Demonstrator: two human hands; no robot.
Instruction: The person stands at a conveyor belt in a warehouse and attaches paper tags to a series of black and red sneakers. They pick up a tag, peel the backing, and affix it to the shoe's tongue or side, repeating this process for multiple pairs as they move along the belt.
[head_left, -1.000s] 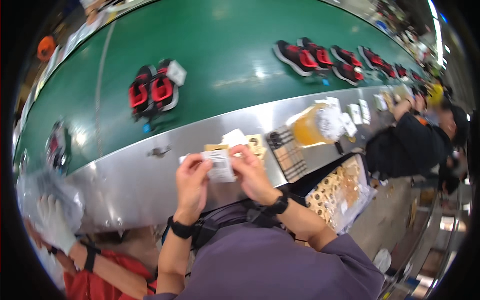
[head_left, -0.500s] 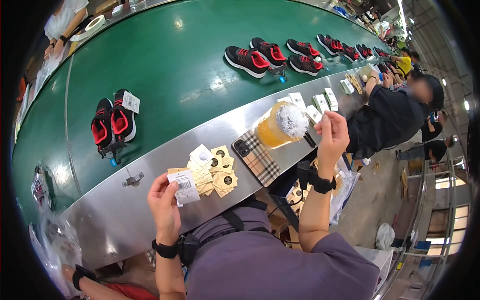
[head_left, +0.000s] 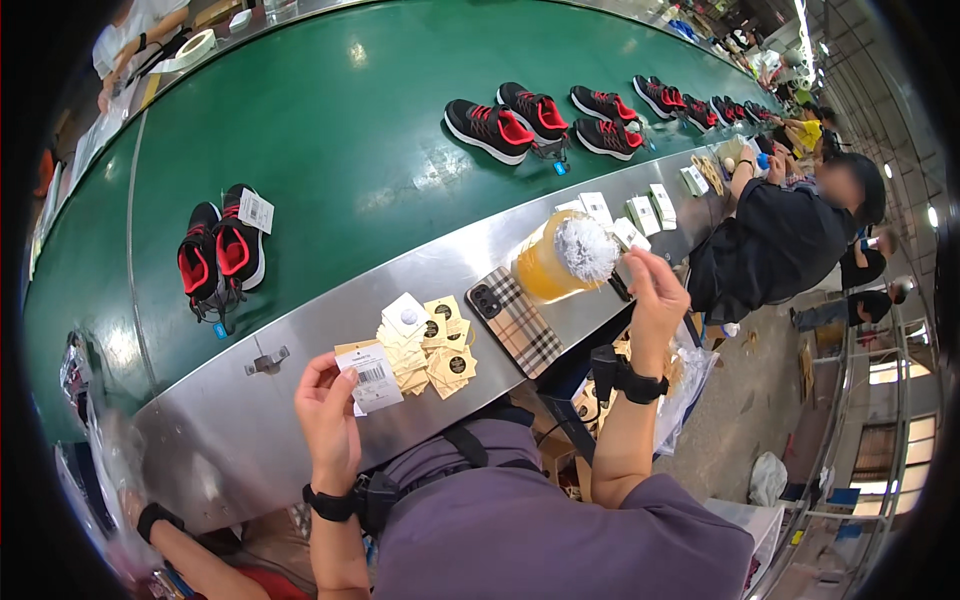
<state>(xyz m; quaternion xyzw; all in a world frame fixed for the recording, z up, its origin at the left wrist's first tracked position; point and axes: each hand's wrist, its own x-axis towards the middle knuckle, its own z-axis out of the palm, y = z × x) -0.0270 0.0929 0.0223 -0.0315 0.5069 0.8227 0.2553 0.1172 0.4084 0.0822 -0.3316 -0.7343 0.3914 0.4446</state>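
Note:
My left hand [head_left: 330, 415] pinches a white barcode hang tag [head_left: 372, 375], with the edge of a tan card showing behind it, over the metal ledge. Just right of it lies a loose pile of tan and white cards [head_left: 428, 345], some with a dark round print. Raised beside a yellow jar [head_left: 548, 262], my right hand [head_left: 658, 298] has thumb and forefinger pressed together; anything between them is too small to make out. A tuft of fine white strands [head_left: 588, 247] fills the jar's top. A plaid-cased phone [head_left: 515, 320] rests between cards and jar.
Black-and-red shoe pairs stand on the green belt [head_left: 330, 200], the nearest pair [head_left: 220, 250] with a white tag. Stacks of small white tags [head_left: 640, 215] line the ledge beyond the jar. Co-workers sit to the right [head_left: 790, 240]; another person's arm [head_left: 190, 555] shows lower left.
My right hand has lowered slightly leftward, closer to the jar's white strands. The shoes have shifted slightly leftward in view. My left hand keeps its hold, and the other person's arm at lower left has moved.

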